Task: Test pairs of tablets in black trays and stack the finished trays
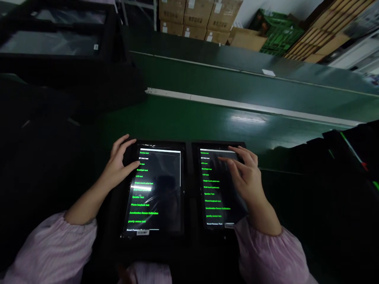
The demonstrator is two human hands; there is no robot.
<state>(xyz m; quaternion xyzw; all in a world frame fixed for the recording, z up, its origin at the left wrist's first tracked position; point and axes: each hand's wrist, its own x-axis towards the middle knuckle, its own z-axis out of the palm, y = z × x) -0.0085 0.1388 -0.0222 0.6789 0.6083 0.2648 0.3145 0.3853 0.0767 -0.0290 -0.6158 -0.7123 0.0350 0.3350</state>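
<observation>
Green workbench (pixel 183 122) with a black tray (pixel 192 189) between the left hand (pixel 122 159) and the right hand (pixel 245 171).
The bench top stretches away beyond both hands, with a streak of reflected light past the right one. The tray, its near edge lost in shadow, holds a lit tablet (pixel 161 193) just beside the left hand and a second tablet (pixel 216 191) partly under the right hand, both face up. Beyond the hands, a long pale strip (pixel 207 99) runs across the green; farther past the right hand lies a small white slip (pixel 268 73).
</observation>
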